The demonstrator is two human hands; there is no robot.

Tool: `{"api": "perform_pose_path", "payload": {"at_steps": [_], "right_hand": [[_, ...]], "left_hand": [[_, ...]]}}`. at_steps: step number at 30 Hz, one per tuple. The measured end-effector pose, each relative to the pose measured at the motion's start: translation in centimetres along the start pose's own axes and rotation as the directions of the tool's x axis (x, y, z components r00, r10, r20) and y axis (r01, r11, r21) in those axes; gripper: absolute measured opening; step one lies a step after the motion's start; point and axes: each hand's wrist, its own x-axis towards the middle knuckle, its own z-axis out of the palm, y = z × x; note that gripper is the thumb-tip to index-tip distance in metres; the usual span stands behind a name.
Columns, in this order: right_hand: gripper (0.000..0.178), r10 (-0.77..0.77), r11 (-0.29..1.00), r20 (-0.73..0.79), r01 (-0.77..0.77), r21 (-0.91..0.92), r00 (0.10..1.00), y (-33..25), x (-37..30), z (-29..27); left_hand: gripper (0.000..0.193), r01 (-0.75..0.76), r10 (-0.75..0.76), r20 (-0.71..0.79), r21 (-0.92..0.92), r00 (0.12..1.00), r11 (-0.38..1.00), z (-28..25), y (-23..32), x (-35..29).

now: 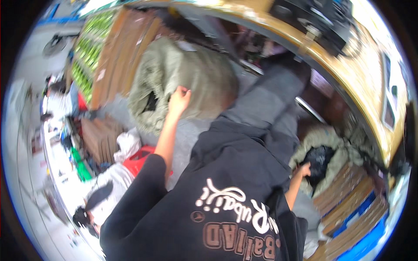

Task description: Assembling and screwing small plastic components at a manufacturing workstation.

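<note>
My left hand (179, 99) is in front of a large grey-green woven sack (202, 80) lying on its side. Its fingers are curled together, and blur hides whatever they may hold. The sack's frayed mouth faces left, with something dark showing inside. On the other side, my right hand (305, 169) reaches to the mouth of a second grey-green sack (324, 137). Its fingertips are against shiny black plastic (318, 162) in that sack. Blur and the small size hide how these fingers close.
A wooden table (370, 65) with a black machine (320, 21) curves along the right. Cardboard stacks stand at left (119, 56) and lower right (348, 191). A red stool (140, 160) and a person in white (111, 185) are at lower left. The floor (191, 135) is grey.
</note>
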Motion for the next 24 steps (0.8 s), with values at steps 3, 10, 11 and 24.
{"api": "perform_pose_path", "payload": {"at_steps": [3, 10, 11, 24], "right_hand": [[0.040, 0.169, 0.978, -0.017, -0.170, -0.120, 0.985, -5.7, -9.5, 1.7], [0.040, 0.045, 0.988, 0.078, -0.033, -0.150, 0.996, -11.4, -12.1, 3.3], [0.039, 0.022, 0.988, 0.091, -0.008, -0.151, 0.996, -12.4, -12.5, 3.9], [0.038, -0.200, 0.955, 0.243, 0.244, -0.168, 0.949, -19.5, -17.5, 8.9]], "left_hand": [[0.021, 0.132, -0.184, -0.364, -0.163, 0.913, 0.978, -3.0, -4.4, -2.7], [0.019, 0.136, -0.358, -0.758, -0.341, 0.545, 0.930, -9.1, -11.7, -1.2], [0.020, 0.193, -0.408, -0.729, -0.364, 0.549, 0.911, -8.7, -13.9, -0.4], [0.037, 0.119, -0.133, -0.047, -0.229, 0.990, 0.966, 4.3, -5.0, 1.5]]}}
